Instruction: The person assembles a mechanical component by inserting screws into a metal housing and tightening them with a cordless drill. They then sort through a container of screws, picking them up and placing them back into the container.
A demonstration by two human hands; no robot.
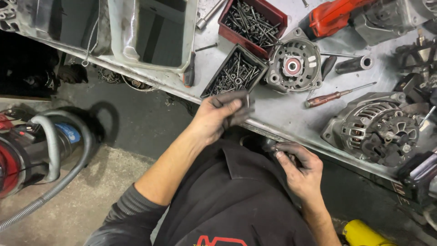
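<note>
A grimy metal workbench point(291, 114) carries a red bin of long screws point(253, 20), beside an alternator end housing with a red-ringed bearing point(293, 64). A red-handled screwdriver point(339, 94) lies between that housing and a complete alternator point(380, 130) at the bench's right edge. A steel tube point(354, 64) rests near a red power tool point(332, 16), and a socket extension point(210, 14) lies by an empty grey plastic tub point(152, 34). On the concrete floor to the left stands a vacuum cleaner point(27, 150) with its grey ribbed hose point(59, 182); a yellow object point(364, 234) sits at lower right
</note>
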